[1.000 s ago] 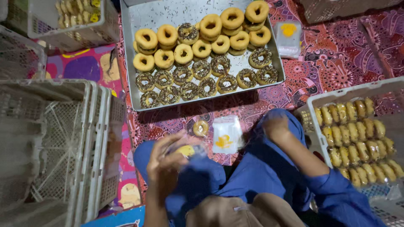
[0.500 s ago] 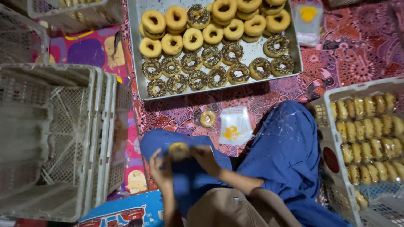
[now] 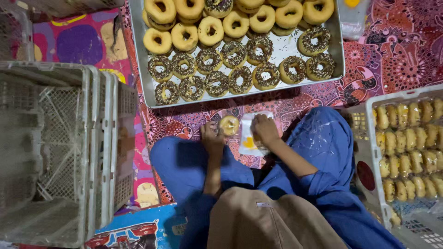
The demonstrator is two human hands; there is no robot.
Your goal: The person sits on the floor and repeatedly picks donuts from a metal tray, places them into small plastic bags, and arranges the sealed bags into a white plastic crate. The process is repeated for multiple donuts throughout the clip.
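My left hand (image 3: pixel 212 138) is down on the patterned mat with its fingers curled against the left edge of a glazed doughnut in a clear bag (image 3: pixel 230 124). I cannot tell whether it grips the doughnut. My right hand (image 3: pixel 265 129) lies with bent fingers on a small pile of clear plastic bags (image 3: pixel 248 140) just right of that doughnut. Both forearms reach forward over my blue-clad crossed legs (image 3: pixel 184 166). A metal tray (image 3: pixel 281 46) of plain glazed and sprinkled chocolate doughnuts sits just beyond my hands.
Stacked pale plastic crates (image 3: pixel 55 152) stand upright at my left. A white crate (image 3: pixel 369 152) at my right holds rows of bagged doughnuts. More clear bags (image 3: pixel 353 18) lie beside the tray's far right corner. A red patterned mat (image 3: pixel 397 50) covers the floor.
Both hands left my lap, where they held a doughnut, and reached forward to the mat. The left now lies by the bagged doughnut, the right on the pile of bags.
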